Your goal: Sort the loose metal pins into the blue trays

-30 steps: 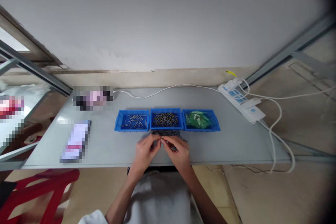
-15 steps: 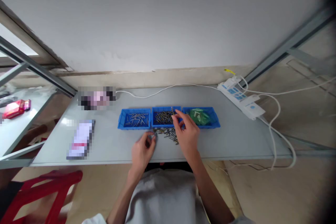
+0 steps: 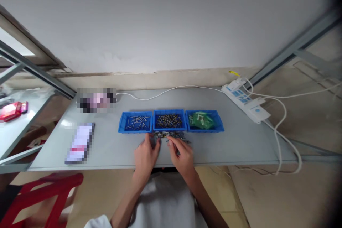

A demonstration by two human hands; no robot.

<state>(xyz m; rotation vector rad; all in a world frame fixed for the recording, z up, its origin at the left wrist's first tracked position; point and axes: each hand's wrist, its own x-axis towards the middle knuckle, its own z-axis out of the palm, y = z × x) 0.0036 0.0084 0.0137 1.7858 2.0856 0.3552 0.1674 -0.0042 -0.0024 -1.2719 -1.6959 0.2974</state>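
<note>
Three blue trays stand in a row on the grey table. The left tray (image 3: 135, 132) holds thin silvery pins, and the middle tray (image 3: 169, 129) is fuller, with dark and brassy pin-like metal parts. Green plastic wrapping (image 3: 203, 121) and pale pieces lie in the right tray (image 3: 219, 124). A loose pile of metal pin-like parts (image 3: 180, 135) lies in front of the middle tray. At the pile's left end my left hand (image 3: 145, 155) has thumb and forefinger apart. My right hand (image 3: 184, 155) pinches at the pile's front; what is between the fingertips is too small to make out.
A white power strip (image 3: 243, 99) with cables sits at the table's right. A blurred phone-like object (image 3: 80, 142) lies at left, and another blurred object (image 3: 97, 100) is behind it. A red stool (image 3: 53, 192) stands below left; a wall closes the back.
My right hand has come down and left from over the middle tray to the pile. My left hand's pinch has opened, its forefinger now stretched forward. The pile looks more spread to the right.
</note>
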